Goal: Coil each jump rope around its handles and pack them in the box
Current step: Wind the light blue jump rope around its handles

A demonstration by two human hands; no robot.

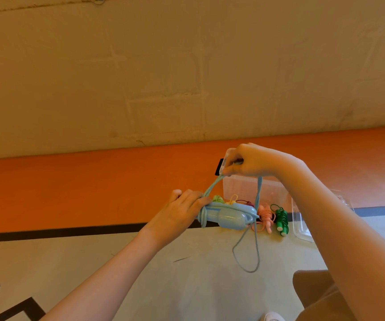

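The pale blue plastic jump-rope handles (pixel 227 217) are gripped by the left hand (pixel 182 208) above the grey floor (pixel 187 274); their blue cord (pixel 212 187) is pinched by the raised right hand (pixel 254 162), before the clear plastic box (pixel 237 186).

There is one view only, from a camera worn on the person's head. It looks forward and somewhat down, tilted so that the orange band (pixel 94 186) along the base of the wall (pixel 140 66) slopes up to the right. The wall fills the upper half; the floor (pixel 187 274) takes the lower part. Both forearms enter from the bottom edge, so the left hand (pixel 182 212) and right hand (pixel 254 162) sit close to the lens, right of the middle. The clear box (pixel 240 186) and the small rope bundles lie farther off, beyond the hands. The wide lens bends straight lines near the edges.
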